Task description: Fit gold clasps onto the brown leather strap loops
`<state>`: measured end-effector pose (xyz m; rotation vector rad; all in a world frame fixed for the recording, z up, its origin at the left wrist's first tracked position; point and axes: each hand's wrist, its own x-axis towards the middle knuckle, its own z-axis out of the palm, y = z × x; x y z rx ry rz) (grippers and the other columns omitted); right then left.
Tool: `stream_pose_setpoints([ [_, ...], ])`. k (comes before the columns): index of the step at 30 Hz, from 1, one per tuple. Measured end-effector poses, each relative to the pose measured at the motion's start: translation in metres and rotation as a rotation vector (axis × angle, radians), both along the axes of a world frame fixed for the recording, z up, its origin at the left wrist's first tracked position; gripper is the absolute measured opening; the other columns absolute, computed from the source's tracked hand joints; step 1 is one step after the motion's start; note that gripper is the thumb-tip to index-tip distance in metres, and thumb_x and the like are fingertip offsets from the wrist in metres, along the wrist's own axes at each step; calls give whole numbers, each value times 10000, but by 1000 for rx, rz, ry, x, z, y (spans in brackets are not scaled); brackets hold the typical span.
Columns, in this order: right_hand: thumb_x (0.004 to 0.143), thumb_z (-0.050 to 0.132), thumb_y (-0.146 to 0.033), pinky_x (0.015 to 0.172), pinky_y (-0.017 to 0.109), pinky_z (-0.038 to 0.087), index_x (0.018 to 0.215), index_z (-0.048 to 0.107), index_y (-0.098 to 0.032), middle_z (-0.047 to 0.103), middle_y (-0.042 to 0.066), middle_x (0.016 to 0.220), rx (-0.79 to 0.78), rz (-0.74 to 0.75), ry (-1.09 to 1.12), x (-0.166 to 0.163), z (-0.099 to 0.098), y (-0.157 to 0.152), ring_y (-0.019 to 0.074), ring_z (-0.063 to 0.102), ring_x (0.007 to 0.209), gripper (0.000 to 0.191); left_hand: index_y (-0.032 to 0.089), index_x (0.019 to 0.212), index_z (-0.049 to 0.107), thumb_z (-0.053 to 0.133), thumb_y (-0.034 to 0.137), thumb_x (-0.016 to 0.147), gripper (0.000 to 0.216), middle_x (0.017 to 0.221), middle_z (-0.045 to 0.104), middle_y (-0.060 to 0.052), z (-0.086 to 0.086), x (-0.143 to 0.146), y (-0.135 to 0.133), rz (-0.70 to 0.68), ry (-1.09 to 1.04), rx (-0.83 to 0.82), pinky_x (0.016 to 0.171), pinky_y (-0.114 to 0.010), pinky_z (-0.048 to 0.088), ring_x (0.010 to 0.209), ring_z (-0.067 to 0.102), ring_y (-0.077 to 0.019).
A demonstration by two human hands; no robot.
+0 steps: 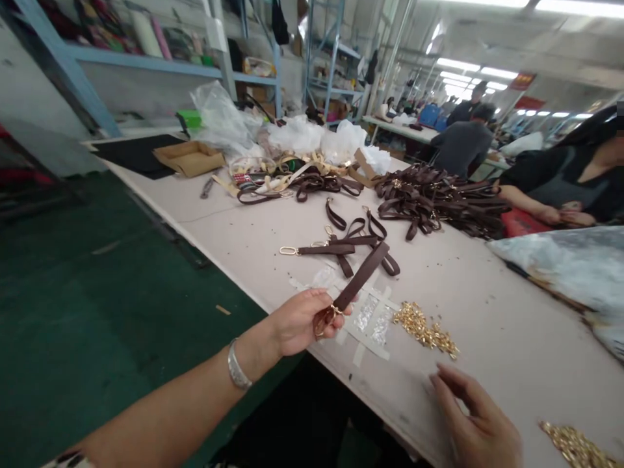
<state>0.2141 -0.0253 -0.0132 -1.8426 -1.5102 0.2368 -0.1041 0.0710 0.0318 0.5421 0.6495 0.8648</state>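
Observation:
My left hand (305,320) pinches the gold clasp end of a dark brown leather strap (363,275), which slants up and away over the table edge. My right hand (480,422) rests on the pale table (487,305) at the near right, fingers loosely spread and holding nothing. Between the hands lies a small heap of gold metal fittings (425,329). A second heap of gold fittings (578,447) lies just right of my right hand. A few finished brown straps with gold clasps (341,246) lie beyond the held strap.
A big pile of brown straps (439,200) sits mid-table in front of a seated person in black (575,175). Taped patches (373,318), a cardboard tray (190,157), plastic bags (297,133), and a printed bag (575,273) lie around. Green floor (97,292) lies left.

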Motion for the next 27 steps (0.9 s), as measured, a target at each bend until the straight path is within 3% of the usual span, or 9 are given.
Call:
stream_pose_setpoints([
  [4, 702, 841, -421, 773, 289, 609, 934, 745, -184, 759, 65, 926, 112, -47, 457, -54, 24, -8, 190, 725, 797, 345, 37, 933, 717, 727, 165, 794, 189, 800, 655, -73, 1, 30, -20, -139, -189, -122, 482, -143, 430, 582, 589, -72],
  [8, 696, 863, -286, 680, 262, 605, 903, 736, -179, 744, 47, 842, 204, 42, 633, -85, 38, -7, 159, 706, 731, 265, 51, 958, 731, 806, 260, 783, 283, 800, 659, -49, 1, 53, -35, -187, -153, -94, 522, -145, 472, 598, 615, -68],
  [12, 736, 839, -265, 698, 261, 609, 921, 736, -191, 747, 35, 854, 243, 72, 583, -88, 41, -10, 144, 704, 736, 224, 63, 834, 726, 839, 437, 742, 401, 721, 666, -39, -3, 66, -42, -224, -121, -49, 516, -155, 482, 557, 595, -67],
  [21, 805, 783, -259, 719, 257, 594, 952, 744, -204, 761, 28, 904, 230, 129, 360, -80, 37, -18, 154, 714, 775, 162, 79, 854, 729, 811, 508, 744, 451, 643, 672, -33, -12, 78, -49, -274, -39, -16, 549, -171, 458, 534, 589, -73],
  [27, 876, 698, -183, 773, 224, 550, 1008, 738, -284, 758, -22, 933, 125, 278, 252, -75, 48, -16, 132, 708, 837, 171, 107, 734, 670, 752, 595, 754, 495, 631, 645, -29, -9, 80, -47, -287, 126, 90, 489, -164, 354, 520, 544, -76],
])
